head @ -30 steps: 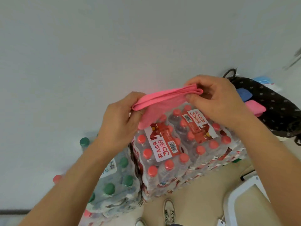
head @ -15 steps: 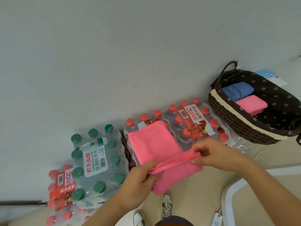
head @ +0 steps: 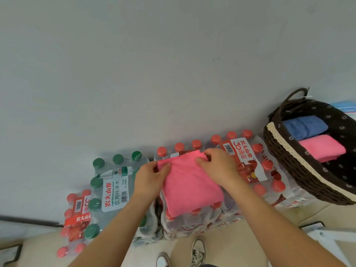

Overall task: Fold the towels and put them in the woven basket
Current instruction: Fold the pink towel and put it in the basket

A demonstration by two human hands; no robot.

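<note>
A pink towel lies folded flat on a red-capped water bottle pack. My left hand pinches the towel's far left corner. My right hand pinches its far right corner. The dark woven basket with a cream trim stands to the right on the bottle packs. Inside it lie a folded blue towel and a folded pink towel, side by side.
A green-capped bottle pack stands left of the towel, with another red-capped pack further left. A pale wall rises behind. My shoes show on the beige floor below. A white frame is at the lower right.
The towel was held up in the air, then lowered. The near edge has been brought up to the far edge, so the towel now lies folded on the pack, both hands at its far corners.
</note>
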